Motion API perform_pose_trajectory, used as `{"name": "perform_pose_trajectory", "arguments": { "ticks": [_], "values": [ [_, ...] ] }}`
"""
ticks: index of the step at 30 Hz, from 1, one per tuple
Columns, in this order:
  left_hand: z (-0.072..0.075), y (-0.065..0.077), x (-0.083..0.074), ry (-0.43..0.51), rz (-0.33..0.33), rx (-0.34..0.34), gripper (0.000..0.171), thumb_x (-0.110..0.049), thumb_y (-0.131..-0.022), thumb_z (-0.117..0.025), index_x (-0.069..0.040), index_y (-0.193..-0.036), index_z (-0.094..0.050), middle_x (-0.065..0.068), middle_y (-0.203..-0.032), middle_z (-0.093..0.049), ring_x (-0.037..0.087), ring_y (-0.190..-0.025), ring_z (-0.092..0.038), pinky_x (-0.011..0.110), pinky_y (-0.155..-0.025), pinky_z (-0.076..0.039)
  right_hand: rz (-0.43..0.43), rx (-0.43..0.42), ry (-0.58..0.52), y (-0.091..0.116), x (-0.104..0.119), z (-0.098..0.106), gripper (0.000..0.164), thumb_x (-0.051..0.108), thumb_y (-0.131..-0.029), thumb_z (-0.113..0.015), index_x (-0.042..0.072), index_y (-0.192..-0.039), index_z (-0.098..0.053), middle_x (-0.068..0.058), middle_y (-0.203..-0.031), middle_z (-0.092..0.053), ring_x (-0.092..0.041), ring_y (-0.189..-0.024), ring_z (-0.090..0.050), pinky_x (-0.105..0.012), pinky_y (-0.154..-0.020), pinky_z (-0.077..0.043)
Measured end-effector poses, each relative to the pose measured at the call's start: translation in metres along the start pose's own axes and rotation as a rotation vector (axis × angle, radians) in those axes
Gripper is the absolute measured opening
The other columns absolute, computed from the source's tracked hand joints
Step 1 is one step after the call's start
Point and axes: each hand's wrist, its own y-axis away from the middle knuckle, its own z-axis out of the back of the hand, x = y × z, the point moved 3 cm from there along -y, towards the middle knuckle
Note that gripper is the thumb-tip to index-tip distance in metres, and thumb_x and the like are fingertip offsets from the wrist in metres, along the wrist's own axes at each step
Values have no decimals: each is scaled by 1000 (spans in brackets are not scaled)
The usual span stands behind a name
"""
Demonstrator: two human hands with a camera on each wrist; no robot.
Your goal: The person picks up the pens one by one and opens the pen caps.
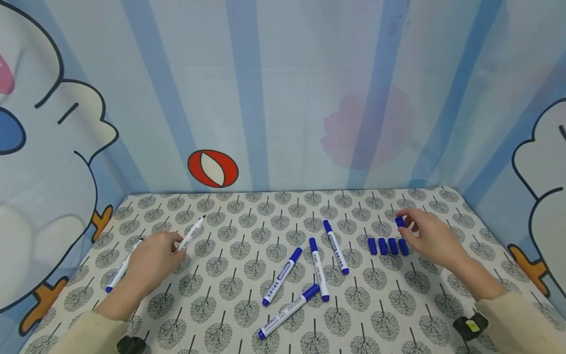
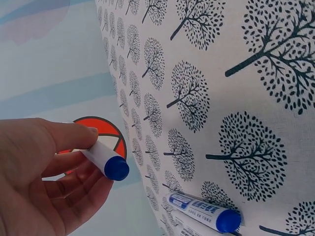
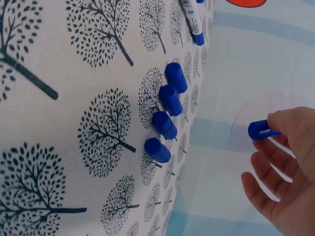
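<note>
Over the tree-print cloth [image 1: 212, 312], the left hand [image 1: 155, 258] pinches an uncapped marker [image 1: 192, 232] and the right hand [image 1: 435, 238] a blue cap [image 1: 400, 221].
The uncapped marker, held above the left part of the cloth, has a slim white barrel, a dark bare tip slanting toward the wall [image 1: 292, 123], and a rounded blue end. The blue cap, a short deep-blue cylinder, sits between thumb and fingertip, just beyond a row of four loose caps [image 1: 382, 246] like it. Four capped markers [image 1: 281, 277], white with blue ends and print, lie at mixed angles mid-cloth; at least one more marker [image 1: 118, 278] lies partly hidden by the left hand.
</note>
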Motion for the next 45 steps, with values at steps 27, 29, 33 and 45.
{"name": "perform_pose_trajectory", "arguments": {
  "ticks": [27,29,33,45],
  "values": [
    [-18,11,34,-7,140,86,21,-11,-77,-62,5,-91,-59,9,-68,-58,17,-51,-47,28,-42,-39,-107,19,-15,11,-22,2,30,9,-87,-60,-2,-111,-47,-8,-82,-60,-17,-67,-55,-27,-51,-41],
    [-18,11,36,-10,152,105,18,-11,-77,-62,3,-88,-60,8,-68,-58,18,-53,-48,29,-43,-39,-103,14,-11,11,-23,1,29,9,-86,-60,-2,-110,-48,-8,-81,-60,-17,-66,-55,-26,-50,-41],
    [-21,11,38,-12,186,154,12,-12,-77,-63,-2,-81,-58,5,-65,-54,18,-54,-47,28,-44,-38,-100,5,-2,12,-25,0,28,9,-86,-61,-1,-109,-49,-7,-80,-61,-15,-65,-56,-24,-48,-40],
    [-31,11,41,-80,201,178,13,-11,-76,-66,-1,-76,-58,8,-66,-55,21,-55,-50,32,-44,-41,-109,13,-21,12,-25,-3,29,9,-85,-62,-1,-109,-49,-7,-82,-60,-15,-67,-56,-23,-49,-43]
  ]
}}
